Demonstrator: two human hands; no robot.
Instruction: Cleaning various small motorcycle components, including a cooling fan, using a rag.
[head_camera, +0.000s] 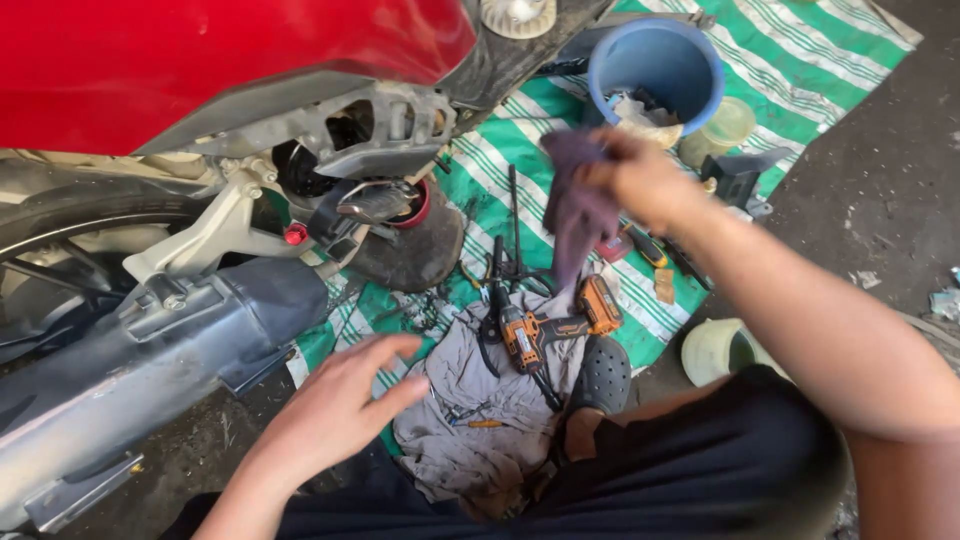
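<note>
Rag (578, 205) in your right hand (640, 180), pinched, hanging above the green striped mat (800, 70).
Your left hand (340, 405) is spread open, holding nothing, hovering beside the grey exhaust (150, 370); orange drill (550, 325) lies between both hands, blue bucket (655, 65) just behind the rag.

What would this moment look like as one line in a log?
right hand: holds dark rag | left hand: open, empty, above grey cloth | drill on cloth | motorcycle left

Green & white striped mat (800, 60) lies on dirt floor (880, 220) w/ blue bucket (655, 60), grey cloth (480, 400), orange drill (555, 325) on it.
</note>
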